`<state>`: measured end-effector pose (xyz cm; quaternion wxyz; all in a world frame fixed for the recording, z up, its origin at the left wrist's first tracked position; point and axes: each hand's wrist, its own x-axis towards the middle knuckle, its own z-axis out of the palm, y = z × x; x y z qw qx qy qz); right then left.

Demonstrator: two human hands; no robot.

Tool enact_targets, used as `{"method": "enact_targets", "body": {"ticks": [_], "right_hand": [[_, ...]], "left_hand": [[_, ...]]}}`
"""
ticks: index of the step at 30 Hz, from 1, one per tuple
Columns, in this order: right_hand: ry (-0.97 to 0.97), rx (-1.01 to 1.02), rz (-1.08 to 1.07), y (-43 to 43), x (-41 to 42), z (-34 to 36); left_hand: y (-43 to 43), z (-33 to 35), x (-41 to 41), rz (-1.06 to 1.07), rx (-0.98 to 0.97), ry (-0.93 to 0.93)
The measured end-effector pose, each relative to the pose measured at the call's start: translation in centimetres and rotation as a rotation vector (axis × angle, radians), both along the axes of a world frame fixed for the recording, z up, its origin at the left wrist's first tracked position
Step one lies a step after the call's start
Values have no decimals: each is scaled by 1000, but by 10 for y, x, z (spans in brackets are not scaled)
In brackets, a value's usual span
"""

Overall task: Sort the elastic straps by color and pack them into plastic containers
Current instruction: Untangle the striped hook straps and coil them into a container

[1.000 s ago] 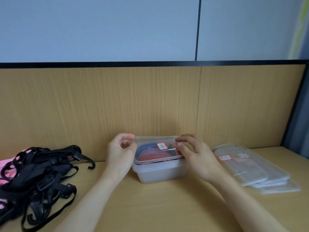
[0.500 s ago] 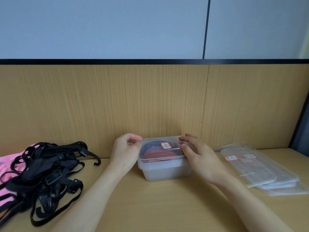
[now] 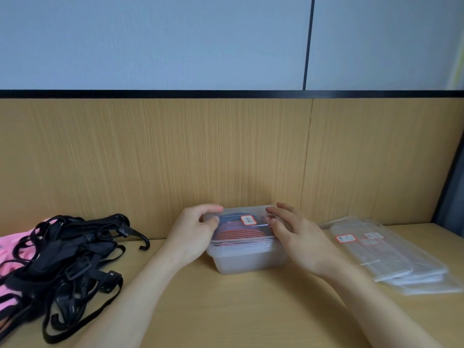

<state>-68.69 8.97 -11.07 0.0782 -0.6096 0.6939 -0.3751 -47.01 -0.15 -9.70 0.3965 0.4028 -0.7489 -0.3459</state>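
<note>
Container [image 3: 247, 259] at desk centre, holding coiled red and blue straps [image 3: 241, 234]. Left hand [image 3: 193, 234] pinches the lid [image 3: 234, 214] at its left edge, fingers curled over, steadying it; right hand [image 3: 296, 237] presses near-straight fingers on the right edge, apparently to seat it. Black straps [image 3: 62, 259] wait at left.

The tabletop [image 3: 238, 310] and the back panel [image 3: 175, 159] show a matt, light wood grain. The container [image 3: 247, 262] is frosted, translucent plastic; its lid [image 3: 233, 216] is clearer and faintly glossy, with a paper label [image 3: 248, 219]. The spare lids [image 3: 391, 257] are shiny clear plastic. The black straps [image 3: 62, 254] look like matt woven cloth, with smooth plastic hooks [image 3: 144, 241]. The pink cloth [image 3: 10, 243] is matt.
</note>
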Motion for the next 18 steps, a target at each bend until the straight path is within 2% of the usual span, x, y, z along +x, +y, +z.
{"method": "enact_targets", "body": {"ticks": [5, 9, 18], "right_hand": [[80, 54, -2, 3, 0, 4], [132, 71, -12, 5, 2, 7], [214, 158, 56, 9, -1, 7]], "left_hand": [[9, -7, -9, -49, -155, -244], [6, -7, -5, -58, -201, -371], [2, -12, -2, -103, -206, -391]]}}
